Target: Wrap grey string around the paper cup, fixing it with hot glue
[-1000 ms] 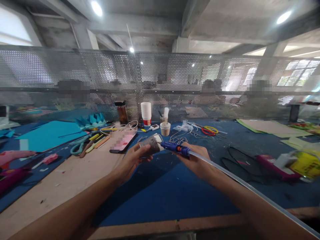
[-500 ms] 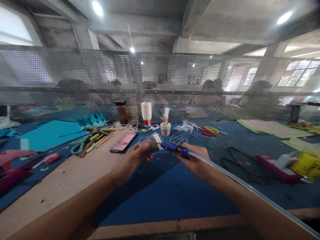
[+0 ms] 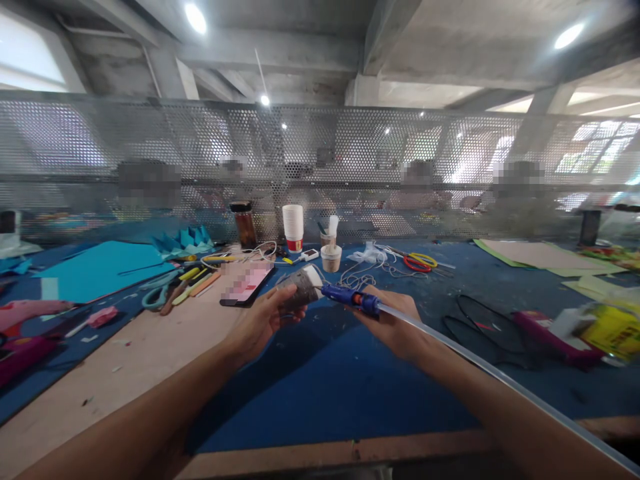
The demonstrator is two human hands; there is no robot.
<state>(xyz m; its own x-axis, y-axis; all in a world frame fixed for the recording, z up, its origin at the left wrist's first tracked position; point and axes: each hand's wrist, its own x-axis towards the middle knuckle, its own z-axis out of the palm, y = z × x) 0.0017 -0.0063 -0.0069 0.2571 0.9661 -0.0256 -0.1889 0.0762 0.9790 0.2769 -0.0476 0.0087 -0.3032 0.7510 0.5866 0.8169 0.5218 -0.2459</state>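
Note:
My left hand [image 3: 267, 319] is closed around a small grey cup [image 3: 301, 285] that lies tilted on its side, its white end facing right. In my right hand [image 3: 393, 317] is a blue hot glue gun [image 3: 350, 296], fingers wrapped round its far side. A long clear glue stick [image 3: 450, 343] runs back from the gun over my right forearm. The gun's nozzle points left and sits close to the cup's white end; whether it touches cannot be made out. Both hands are above the blue table mat [image 3: 310, 393].
Behind the hands stand a paper cup stack [image 3: 293, 227], a small tub [image 3: 331, 259] and a brown bottle [image 3: 243, 225]. A phone [image 3: 247, 283] and blue-handled scissors [image 3: 160, 293] lie left. Red-handled scissors [image 3: 417, 264] and a magenta glue gun [image 3: 555, 339] lie right. A perforated screen [image 3: 320, 147] closes the back.
The grey cup has turned slightly in my left hand. My right hand and the glue gun stay almost where they were.

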